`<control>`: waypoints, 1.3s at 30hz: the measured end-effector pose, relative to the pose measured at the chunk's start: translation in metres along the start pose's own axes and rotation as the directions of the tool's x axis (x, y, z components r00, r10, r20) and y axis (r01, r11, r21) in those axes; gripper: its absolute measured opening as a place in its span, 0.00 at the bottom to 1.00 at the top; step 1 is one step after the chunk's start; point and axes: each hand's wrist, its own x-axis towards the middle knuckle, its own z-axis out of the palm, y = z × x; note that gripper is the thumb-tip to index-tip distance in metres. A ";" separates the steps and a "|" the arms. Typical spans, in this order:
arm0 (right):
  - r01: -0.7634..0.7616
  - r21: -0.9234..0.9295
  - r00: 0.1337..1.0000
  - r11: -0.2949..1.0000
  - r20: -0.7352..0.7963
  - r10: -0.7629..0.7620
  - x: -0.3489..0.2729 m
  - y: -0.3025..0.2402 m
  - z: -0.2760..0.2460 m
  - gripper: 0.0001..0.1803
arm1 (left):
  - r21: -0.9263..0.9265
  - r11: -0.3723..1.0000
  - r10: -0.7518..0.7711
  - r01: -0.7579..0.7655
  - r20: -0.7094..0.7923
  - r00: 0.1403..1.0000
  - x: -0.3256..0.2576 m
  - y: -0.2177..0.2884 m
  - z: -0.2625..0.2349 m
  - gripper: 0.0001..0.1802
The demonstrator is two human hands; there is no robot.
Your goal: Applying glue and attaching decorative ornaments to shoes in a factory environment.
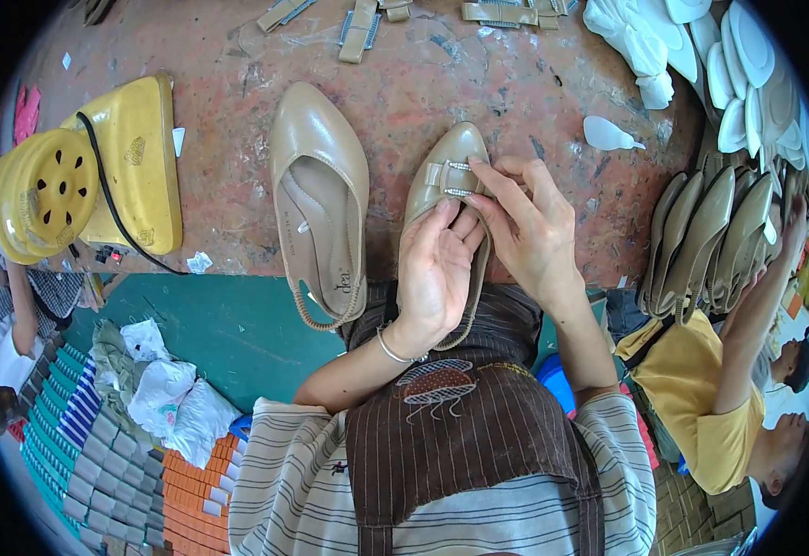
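Observation:
A beige slingback shoe (460,143) lies at the table's front edge, its pointed toe facing away from me. On its vamp sits a bow with a rhinestone buckle (458,168). My left hand (434,269) is palm up over the shoe's opening, closed on the shoe, thumb at the vamp edge just below the bow. From the right, my right hand (532,227) pinches the buckle's right side between index finger and thumb. The matching shoe (318,130) stands to the left without a bow, untouched, its elastic heel strap reaching over the table edge.
A yellow lamp-like device (57,190) with a black cable stands at the left. Spare bows (358,32) lie at the far edge. To the right are a small white squeeze bottle (608,134), stacked beige shoes (706,232) and white inserts (738,74). A co-worker (701,389) in yellow sits right.

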 end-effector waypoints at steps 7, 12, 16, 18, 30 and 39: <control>0.003 -0.012 1.000 1.000 -0.023 -0.003 -0.001 -0.005 0.001 0.18 | 0.027 1.000 -0.008 0.009 -0.043 0.999 0.004 0.005 0.008 0.18; -0.113 0.405 0.991 0.907 -0.024 0.134 -0.008 -0.006 -0.024 0.15 | 0.121 0.987 -0.102 0.110 -0.070 0.992 -0.006 0.013 0.018 0.12; -0.273 0.630 0.856 0.727 -0.187 0.483 -0.017 0.007 -0.021 0.09 | 0.037 0.972 -0.235 0.232 0.186 0.954 -0.040 0.032 0.024 0.16; -0.434 0.655 0.812 0.619 -0.014 0.584 -0.011 0.000 -0.009 0.13 | -0.029 0.978 -0.197 0.207 0.199 0.960 -0.068 0.049 0.033 0.14; -0.452 0.399 0.889 0.798 0.268 0.370 -0.018 -0.043 0.033 0.37 | 0.117 0.851 0.486 -0.511 0.191 0.853 -0.008 0.221 0.015 0.12; -0.313 0.289 0.676 0.905 -0.602 0.426 -0.030 0.041 -0.021 0.22 | 0.523 0.653 0.661 -0.548 -0.041 0.749 -0.013 0.123 0.025 0.24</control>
